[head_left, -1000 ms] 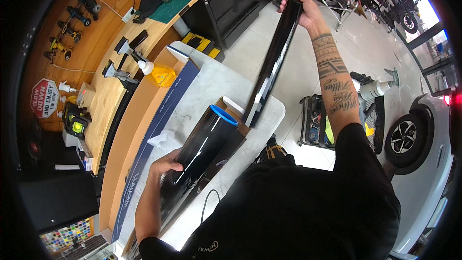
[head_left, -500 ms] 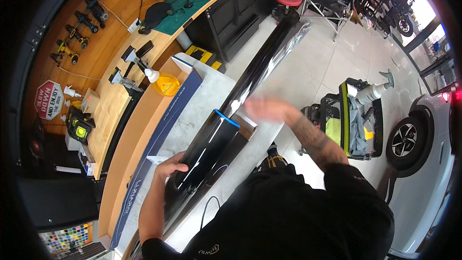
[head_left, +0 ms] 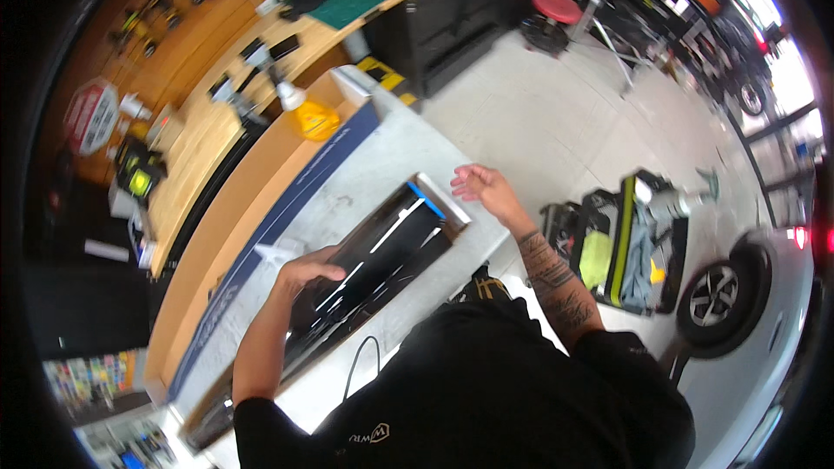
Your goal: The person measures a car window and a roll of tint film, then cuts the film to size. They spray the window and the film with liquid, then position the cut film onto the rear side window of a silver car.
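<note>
A glossy black film roll [head_left: 382, 252] with a blue band at its far end lies in a long, narrow open box on the light table [head_left: 417, 152]. My left hand [head_left: 311, 271] grips the roll's left side, thumb on top and its other fingers partly hidden. Just beyond the roll's far right end, my right hand [head_left: 483, 189] hangs by the white end flap [head_left: 445, 198] of the box, holding nothing, with its fingers loosely apart.
Left of the roll lies a long open cardboard box [head_left: 252, 200] with a blue side. A yellow spray bottle [head_left: 314, 119] stands at its far end. On the right are an open tool bag [head_left: 621, 243] and a car wheel [head_left: 717, 295]; a red stool [head_left: 556, 7] stands farther back.
The long shiny black length that stuck out beyond the roll's far end no longer shows. My right hand, blurred beside it before, is now steadier by the box end. The view has shifted.
</note>
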{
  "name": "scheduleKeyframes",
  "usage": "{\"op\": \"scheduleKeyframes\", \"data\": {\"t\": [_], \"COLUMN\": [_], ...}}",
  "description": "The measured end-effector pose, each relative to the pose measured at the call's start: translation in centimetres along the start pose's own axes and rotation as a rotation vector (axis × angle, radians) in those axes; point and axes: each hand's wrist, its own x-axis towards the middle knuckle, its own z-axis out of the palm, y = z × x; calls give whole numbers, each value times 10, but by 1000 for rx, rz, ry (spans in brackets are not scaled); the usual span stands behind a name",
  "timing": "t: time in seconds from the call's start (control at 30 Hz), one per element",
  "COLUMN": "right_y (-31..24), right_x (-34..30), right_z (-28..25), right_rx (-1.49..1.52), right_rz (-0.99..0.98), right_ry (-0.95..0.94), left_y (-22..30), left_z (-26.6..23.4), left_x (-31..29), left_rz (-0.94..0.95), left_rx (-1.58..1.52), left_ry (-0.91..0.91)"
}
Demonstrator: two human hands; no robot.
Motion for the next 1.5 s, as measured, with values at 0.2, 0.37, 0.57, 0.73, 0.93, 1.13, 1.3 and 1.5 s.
{"op": "scheduleKeyframes", "data": {"t": [0.2,0.37,0.57,0.73,0.93,1.13,1.3,1.5], "right_y": [13,-10,23,87,105,-20,-85,-81], "right_x": [70,145,152,149,158,184,79,-19], "right_z": [51,146,329,401,353,172,8,47], "right_rx": [-395,-883,-1409,-1253,-1436,-1350,-1103,-682], "right_rz": [-164,75,-736,-1948,-1714,-597,-49,27], "right_ry": [-296,-887,-1095,-1253,-1124,-834,12,-140], "left_y": [2,-14,-20,-9,-20,-22,-10,10], "left_z": [1,10,13,7,-4,-7,-3,11], "left_x": [4,8,9,5,11,17,12,1], "left_rz": [-11,70,102,114,6,39,-51,17], "left_rx": [84,51,163,138,378,132,181,36], "left_ry": [-60,-140,-138,-153,-35,-90,27,-41]}}
